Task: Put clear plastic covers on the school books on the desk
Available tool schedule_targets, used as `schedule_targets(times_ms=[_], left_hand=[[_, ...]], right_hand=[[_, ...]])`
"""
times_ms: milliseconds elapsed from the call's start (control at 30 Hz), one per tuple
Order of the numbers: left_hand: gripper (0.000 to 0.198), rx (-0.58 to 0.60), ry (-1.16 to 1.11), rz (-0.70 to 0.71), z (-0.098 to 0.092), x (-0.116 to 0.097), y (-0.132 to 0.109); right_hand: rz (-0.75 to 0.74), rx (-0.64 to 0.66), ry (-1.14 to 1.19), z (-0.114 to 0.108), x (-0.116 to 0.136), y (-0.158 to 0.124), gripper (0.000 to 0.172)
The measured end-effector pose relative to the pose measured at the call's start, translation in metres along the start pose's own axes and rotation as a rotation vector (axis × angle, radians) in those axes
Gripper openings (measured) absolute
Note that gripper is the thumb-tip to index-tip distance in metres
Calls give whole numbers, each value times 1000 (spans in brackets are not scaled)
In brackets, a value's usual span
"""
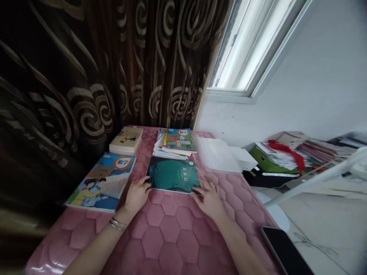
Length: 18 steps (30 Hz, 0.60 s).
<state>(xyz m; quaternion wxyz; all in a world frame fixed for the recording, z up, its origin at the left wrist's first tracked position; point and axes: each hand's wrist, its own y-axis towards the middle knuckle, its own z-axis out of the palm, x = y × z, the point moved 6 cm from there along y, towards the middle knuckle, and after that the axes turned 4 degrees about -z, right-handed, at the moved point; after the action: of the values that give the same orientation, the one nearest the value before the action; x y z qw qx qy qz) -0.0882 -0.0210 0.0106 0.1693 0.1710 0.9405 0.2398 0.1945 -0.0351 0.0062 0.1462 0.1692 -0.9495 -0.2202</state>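
Observation:
A dark green book point(173, 175) with white Chinese characters lies on the pink padded tabletop point(169, 233). At its lower left corner, my left hand point(138, 194) grips the edge with bent fingers. My right hand point(208, 198) holds the lower right corner, fingertips on the cover and thumb at the near edge. Just behind the book is a small pile of papers point(169, 154) topped by a colourful math textbook point(181, 140). Left of my left hand lies another math textbook point(104, 183) with cartoon children on its cover.
A stack of tan booklets point(126, 139) stands at the back left, against the patterned curtain point(143, 68). Clear plastic covers point(216, 152) and a white box point(243, 158) lie at the right. A phone point(285, 250) rests at the near right edge. Papers and bags crowd beyond the table.

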Motion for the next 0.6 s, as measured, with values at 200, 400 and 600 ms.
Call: schedule_targets(times_ms=[200,400,600], left_hand=[[16,107,-63,203,21,-53,15],[22,68,-74,221,24,-57,18],[18,59,-89,141,9,-30,16]], right_hand=[[-121,85,109,26,73,27,10],[-180,48,84,37,86,35,11],[-240,-17,93,28,60,22,11]])
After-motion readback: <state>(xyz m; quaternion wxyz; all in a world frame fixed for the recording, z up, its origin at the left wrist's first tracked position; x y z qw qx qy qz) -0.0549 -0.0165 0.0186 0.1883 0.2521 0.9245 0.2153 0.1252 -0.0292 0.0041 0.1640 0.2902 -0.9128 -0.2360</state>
